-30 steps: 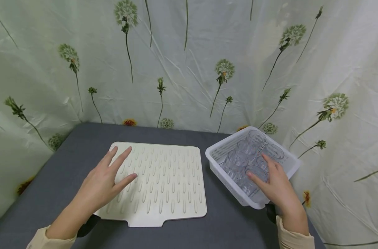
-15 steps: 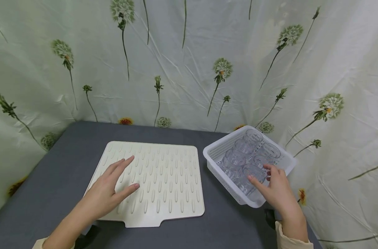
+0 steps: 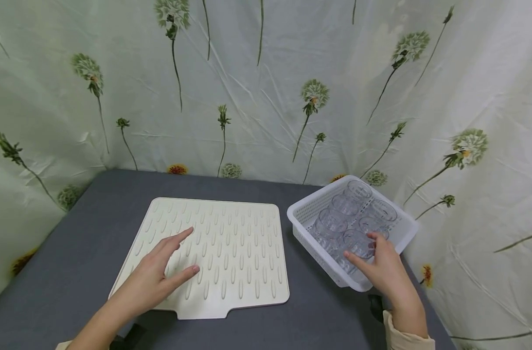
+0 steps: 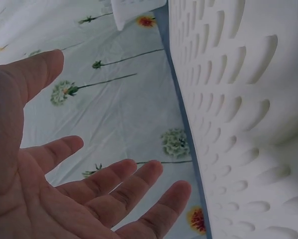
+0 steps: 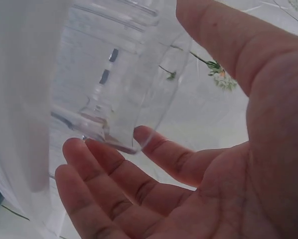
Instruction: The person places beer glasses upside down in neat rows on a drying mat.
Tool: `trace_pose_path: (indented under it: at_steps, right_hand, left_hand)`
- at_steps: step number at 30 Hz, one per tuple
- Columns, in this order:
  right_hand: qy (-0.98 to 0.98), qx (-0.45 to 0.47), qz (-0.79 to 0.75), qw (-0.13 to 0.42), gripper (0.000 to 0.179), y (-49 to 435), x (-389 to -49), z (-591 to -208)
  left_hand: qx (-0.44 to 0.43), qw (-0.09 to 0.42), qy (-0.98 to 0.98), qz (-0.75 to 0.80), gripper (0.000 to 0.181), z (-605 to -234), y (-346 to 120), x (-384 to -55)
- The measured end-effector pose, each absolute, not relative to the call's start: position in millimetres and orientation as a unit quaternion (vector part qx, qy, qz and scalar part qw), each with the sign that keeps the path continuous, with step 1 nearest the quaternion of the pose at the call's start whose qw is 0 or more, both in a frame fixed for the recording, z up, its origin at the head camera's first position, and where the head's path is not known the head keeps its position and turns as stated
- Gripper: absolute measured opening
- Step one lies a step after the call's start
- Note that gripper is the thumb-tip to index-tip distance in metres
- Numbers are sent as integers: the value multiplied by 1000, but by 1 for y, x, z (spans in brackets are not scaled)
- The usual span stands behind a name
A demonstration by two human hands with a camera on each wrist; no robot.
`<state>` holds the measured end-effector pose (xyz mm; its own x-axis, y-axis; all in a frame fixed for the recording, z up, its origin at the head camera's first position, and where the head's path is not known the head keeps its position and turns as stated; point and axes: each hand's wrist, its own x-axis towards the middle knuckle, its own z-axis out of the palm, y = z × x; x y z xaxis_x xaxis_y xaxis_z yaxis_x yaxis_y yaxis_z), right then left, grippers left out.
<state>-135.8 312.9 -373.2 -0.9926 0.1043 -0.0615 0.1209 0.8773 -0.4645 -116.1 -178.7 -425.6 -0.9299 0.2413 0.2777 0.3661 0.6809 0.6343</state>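
One glass (image 3: 356,244) at right hand (image 3: 384,270), contact unclear.

A dark grey-blue tabletop (image 3: 95,218) carries two things: a cream board (image 3: 222,253) patterned with rows of oblong shapes, lying flat, and, apart on its right, a white perforated basket (image 3: 320,257) turned at an angle

Left hand (image 3: 150,277): thumb spread, fingers extended | right hand (image 3: 387,270): thumb apart, fingers slightly bent
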Motion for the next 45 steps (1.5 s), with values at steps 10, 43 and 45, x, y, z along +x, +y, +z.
trace_pose_path:
  at_steps: [10,43,45]
  right_hand:
    - [964,70,-256,12,101,310,-138,-377]
    - [960,83,-266,-8,100,313,-136,-379]
    - [961,83,-264,-8,100,314,-136,-379]
  left_hand:
    - [-162,74,-906,-384,84,-436,-173,-113]
    - [-162,27,-886,-434,78,-453,-159,-110]
    - [-161,27,-886,-434,78,-453,-159,-110]
